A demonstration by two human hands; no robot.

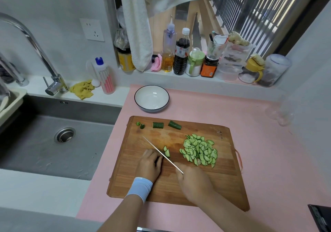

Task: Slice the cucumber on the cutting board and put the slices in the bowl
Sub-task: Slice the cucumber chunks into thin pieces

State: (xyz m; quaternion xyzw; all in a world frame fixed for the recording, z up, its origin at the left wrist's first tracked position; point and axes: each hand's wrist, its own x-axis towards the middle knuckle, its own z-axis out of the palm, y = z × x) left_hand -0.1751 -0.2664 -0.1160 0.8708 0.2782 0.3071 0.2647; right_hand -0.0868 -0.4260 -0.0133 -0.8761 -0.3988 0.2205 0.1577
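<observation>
Mostly sliced, by the look of it: heap of cucumber slices [198,151] piled right of centre on the cutting board [179,187], none yet in the empty bowl [151,97] on the pink surface [250,124] beyond. Left to cut: two cucumber chunks [158,125] at the far edge, plus the cucumber stub [167,153] pinned under curled left hand [150,163]. Right hand [193,183] wrapped round kitchen knife [161,153], blade at the stub.

One camera only, worn on my head. It faces forward and steeply down onto the bench [259,124], near enough that my left hand [149,163] and right hand [193,183] reach in from the bottom edge. The cutting board [223,183] fills the lower middle, the sink [44,151] lies left, and the window sill [170,78] runs across above. The wide lens bends the edges.
</observation>
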